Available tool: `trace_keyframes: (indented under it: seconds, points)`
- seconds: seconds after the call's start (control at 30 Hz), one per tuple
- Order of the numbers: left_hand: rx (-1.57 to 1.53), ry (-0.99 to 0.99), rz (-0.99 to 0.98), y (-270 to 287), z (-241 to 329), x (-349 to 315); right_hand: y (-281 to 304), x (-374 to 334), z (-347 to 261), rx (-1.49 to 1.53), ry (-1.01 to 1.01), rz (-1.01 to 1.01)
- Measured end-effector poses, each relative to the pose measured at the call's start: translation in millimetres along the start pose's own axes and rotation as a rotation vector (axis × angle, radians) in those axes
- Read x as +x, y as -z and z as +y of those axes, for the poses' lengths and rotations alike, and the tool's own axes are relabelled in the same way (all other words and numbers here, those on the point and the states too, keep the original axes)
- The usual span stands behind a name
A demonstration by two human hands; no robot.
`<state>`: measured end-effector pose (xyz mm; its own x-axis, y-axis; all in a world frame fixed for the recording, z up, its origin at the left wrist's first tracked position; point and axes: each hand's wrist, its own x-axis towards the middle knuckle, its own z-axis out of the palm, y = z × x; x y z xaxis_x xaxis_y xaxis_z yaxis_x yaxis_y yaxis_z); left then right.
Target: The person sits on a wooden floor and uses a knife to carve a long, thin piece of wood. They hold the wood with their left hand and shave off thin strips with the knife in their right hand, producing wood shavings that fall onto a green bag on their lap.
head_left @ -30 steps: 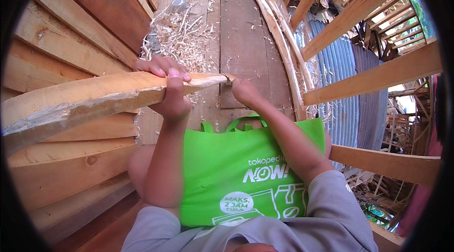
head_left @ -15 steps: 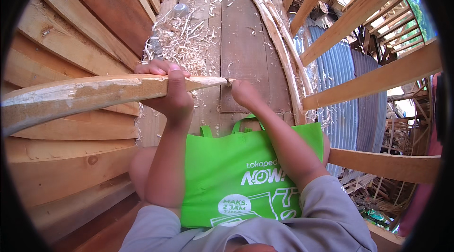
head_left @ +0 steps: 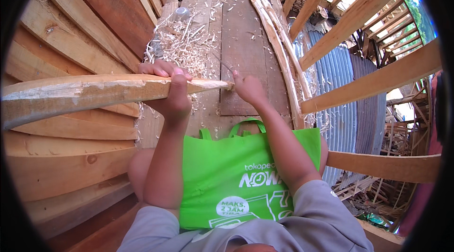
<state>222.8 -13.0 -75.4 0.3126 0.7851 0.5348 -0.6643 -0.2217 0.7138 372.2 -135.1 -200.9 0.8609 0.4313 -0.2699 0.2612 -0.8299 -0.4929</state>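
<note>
A long pale piece of wood [head_left: 94, 90] reaches in from the left edge and narrows to a whittled point just left of my right hand. My left hand [head_left: 171, 89] is wrapped round it a little behind the tapered end, thumb on the near side. My right hand [head_left: 250, 89] is closed on a knife at the tip of the wood; its thin dark blade [head_left: 225, 64] sticks out past the fingers, toward the far left. The knife's handle is hidden in the fist. A green bag [head_left: 227, 171] covers my lap beneath both forearms.
Curled wood shavings [head_left: 182, 41] are heaped on the plank floor [head_left: 243, 53], with a clear cup [head_left: 181, 13] among them. Two long peeled poles [head_left: 269, 27] lie to the right, beside a slatted rail [head_left: 373, 79]. Stacked boards [head_left: 71, 152] line the left side.
My right hand has tilted and shifted slightly right at the tip, and the knife blade now shows, angled away from me. My left hand keeps its grip on the wood.
</note>
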Motion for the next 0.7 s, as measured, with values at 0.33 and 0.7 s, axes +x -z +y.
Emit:
trace_keyframes:
  seconds: [0.33, 0.7]
  points:
    - [-0.085, 0.013, -0.078, 7.4, -3.2, -0.6, 8.4, 11.5, 18.3, 0.094, 0.059, -0.261]
    - [0.008, 0.025, -0.010, 1.0, 1.0, -0.2, 14.3, -3.3, -4.3, -0.092, 0.090, -0.303]
